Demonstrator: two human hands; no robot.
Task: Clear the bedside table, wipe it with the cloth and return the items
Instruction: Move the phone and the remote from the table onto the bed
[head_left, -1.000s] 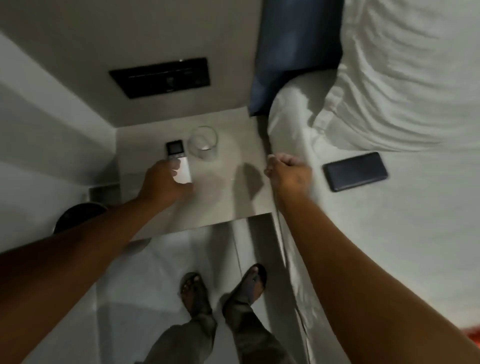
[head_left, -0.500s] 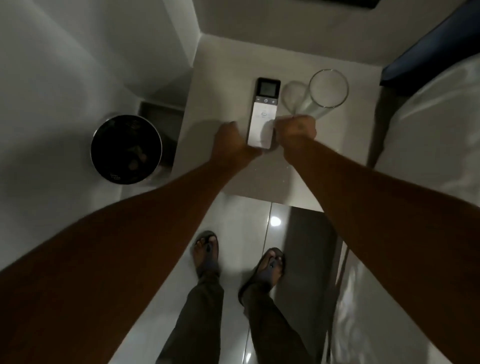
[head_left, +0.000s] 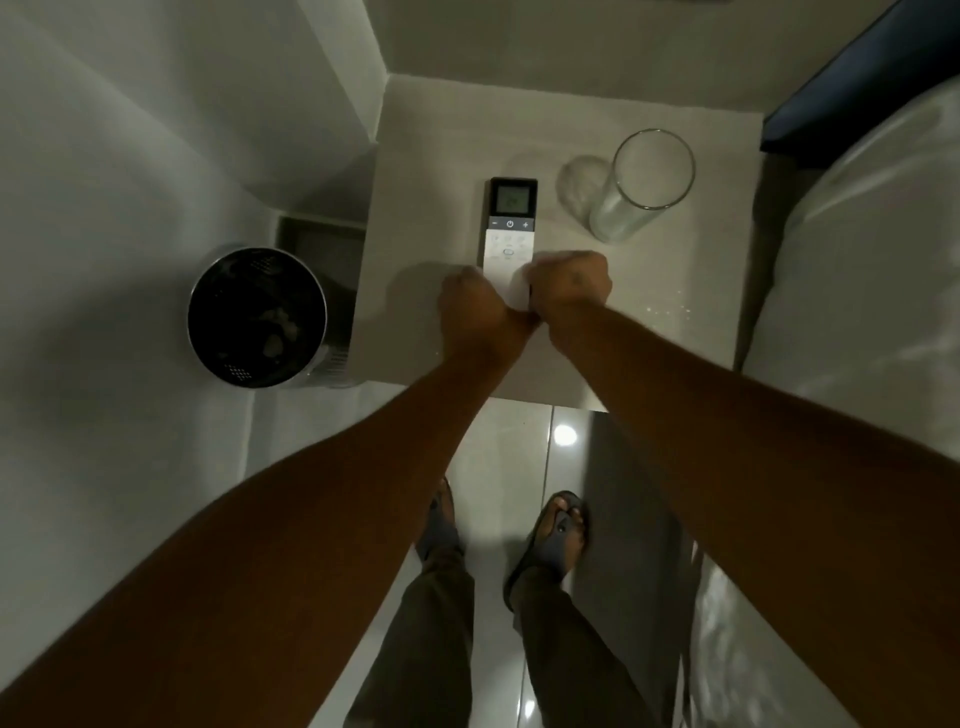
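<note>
A white remote control (head_left: 511, 223) with a small dark screen lies flat on the pale bedside table (head_left: 431, 171), screen end away from me. My left hand (head_left: 470, 306) is curled against the remote's near left edge. From the other side, my right hand (head_left: 569, 283) closes on its near right edge, so both fists pinch the remote's lower end and hide it. An empty clear drinking glass (head_left: 644, 182) stands upright just right of the remote, apart from both hands. No cloth is in view.
A round metal waste bin (head_left: 257, 317) stands on the floor left of the table. The white bed (head_left: 872, 270) presses against the table's right side, with a dark blue headboard (head_left: 862, 78) behind. My sandalled feet (head_left: 550, 535) stand on glossy tiles below.
My right hand has moved from the bed's edge over to the remote, joining the left hand there. My view has swung left, so the phone on the bed is out of sight.
</note>
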